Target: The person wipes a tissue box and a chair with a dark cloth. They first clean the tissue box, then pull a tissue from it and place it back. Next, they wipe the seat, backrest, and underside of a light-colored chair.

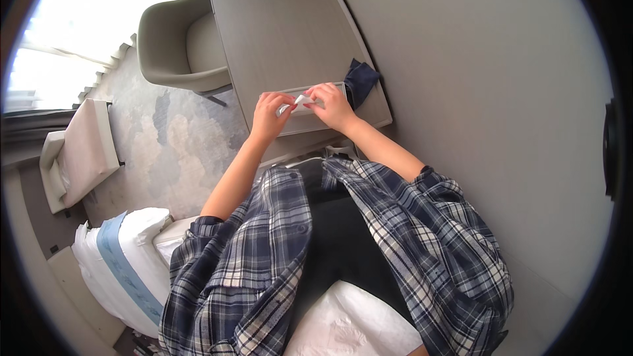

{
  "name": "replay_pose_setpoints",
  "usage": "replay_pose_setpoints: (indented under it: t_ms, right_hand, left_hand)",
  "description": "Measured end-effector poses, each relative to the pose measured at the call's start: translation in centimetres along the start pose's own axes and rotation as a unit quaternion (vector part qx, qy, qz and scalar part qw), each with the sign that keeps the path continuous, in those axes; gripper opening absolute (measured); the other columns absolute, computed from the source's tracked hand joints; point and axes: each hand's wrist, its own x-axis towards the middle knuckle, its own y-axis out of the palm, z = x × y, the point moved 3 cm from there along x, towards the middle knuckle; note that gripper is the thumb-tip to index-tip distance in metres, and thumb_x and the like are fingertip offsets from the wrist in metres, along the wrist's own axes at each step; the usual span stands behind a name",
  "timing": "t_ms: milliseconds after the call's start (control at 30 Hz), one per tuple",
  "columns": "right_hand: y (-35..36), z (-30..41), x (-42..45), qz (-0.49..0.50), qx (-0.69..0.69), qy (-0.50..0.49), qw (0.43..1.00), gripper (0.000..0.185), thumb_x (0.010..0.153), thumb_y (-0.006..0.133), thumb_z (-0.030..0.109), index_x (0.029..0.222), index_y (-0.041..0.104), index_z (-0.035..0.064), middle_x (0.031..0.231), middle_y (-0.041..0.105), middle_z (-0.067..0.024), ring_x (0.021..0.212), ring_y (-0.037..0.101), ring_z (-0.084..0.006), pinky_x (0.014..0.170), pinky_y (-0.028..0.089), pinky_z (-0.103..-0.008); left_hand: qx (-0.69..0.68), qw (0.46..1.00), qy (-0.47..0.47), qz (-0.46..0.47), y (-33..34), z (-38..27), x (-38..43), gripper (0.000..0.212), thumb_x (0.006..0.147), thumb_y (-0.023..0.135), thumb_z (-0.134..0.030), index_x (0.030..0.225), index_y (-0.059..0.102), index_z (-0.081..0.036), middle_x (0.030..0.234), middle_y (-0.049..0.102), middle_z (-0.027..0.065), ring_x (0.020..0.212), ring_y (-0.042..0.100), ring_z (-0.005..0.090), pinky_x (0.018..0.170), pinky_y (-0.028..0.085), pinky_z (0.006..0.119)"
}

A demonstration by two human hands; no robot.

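Observation:
Between my fingertips is a small white piece, perhaps tissue or paper (301,100); its exact kind is too small to tell. My left hand (271,112) pinches it from the left, and my right hand (330,106) pinches it from the other side. Both hands are over a shallow light-grey tray (316,127) at the near end of the desk (282,34). My fingers partly hide what lies in the tray. Just right of the tray, a crumpled dark blue cloth (362,84) rests on the desk.
A grey tub chair (173,44) stands against the desk's left side. Along the right runs a plain grey wall (474,79). Farther left are a pale armchair (81,153) and a bed (133,262) with a blue runner. A patterned carpet (173,133) covers the floor.

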Motion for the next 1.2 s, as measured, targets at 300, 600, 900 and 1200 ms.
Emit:
replay_pose_setpoints:
  t_ms: [300,600,900,1200]
  right_hand:
    - [-10.9,1.8,3.1,-0.285,0.551,0.177,0.764,0.021,0.093,0.053,0.004,0.114,0.051,0.0011,0.109,0.061,-0.0062,0.102,0.059,-0.0137,0.088,0.048,-0.0282]
    - [-11.8,-3.9,-1.5,-0.055,0.379,0.364,0.849,0.024,0.092,0.050,0.025,0.093,0.062,0.0045,0.069,0.056,-0.0003,0.058,0.051,-0.0105,0.051,0.040,-0.0259]
    - [-10.1,-7.1,-2.7,0.136,-0.088,0.367,0.916,0.033,0.074,0.069,0.038,0.083,0.073,0.0066,0.083,0.071,-0.0154,0.078,0.067,-0.0314,0.076,0.052,-0.0412]
    - [-10.5,-7.9,-2.1,-0.160,-0.023,0.574,0.803,0.055,0.073,0.076,0.049,0.097,0.060,0.0023,0.100,0.067,-0.0173,0.093,0.065,-0.0299,0.084,0.050,-0.0397]
  left_hand:
    - [0.016,0.959,-0.281,-0.018,-1.7,2.0,-6.5,0.115,0.055,0.089,-0.042,0.146,0.027,-0.009,0.146,0.034,0.0199,0.135,0.037,0.0338,0.106,0.039,0.042]
    - [0.191,0.959,-0.201,0.061,-3.4,1.0,-7.2,0.114,0.050,0.090,-0.032,0.147,0.030,-0.030,0.141,0.042,0.0221,0.125,0.049,0.0346,0.101,0.042,0.043]
    - [0.201,0.962,-0.176,0.050,-7.1,2.2,-2.3,0.114,0.051,0.088,-0.019,0.148,0.029,-0.028,0.142,0.046,0.0110,0.125,0.050,0.0285,0.102,0.041,0.042]
    - [0.168,0.964,-0.206,-0.021,-6.6,-1.6,2.8,0.106,0.060,0.080,-0.004,0.150,0.025,-0.021,0.151,0.033,0.0097,0.136,0.039,0.0251,0.110,0.034,0.038]
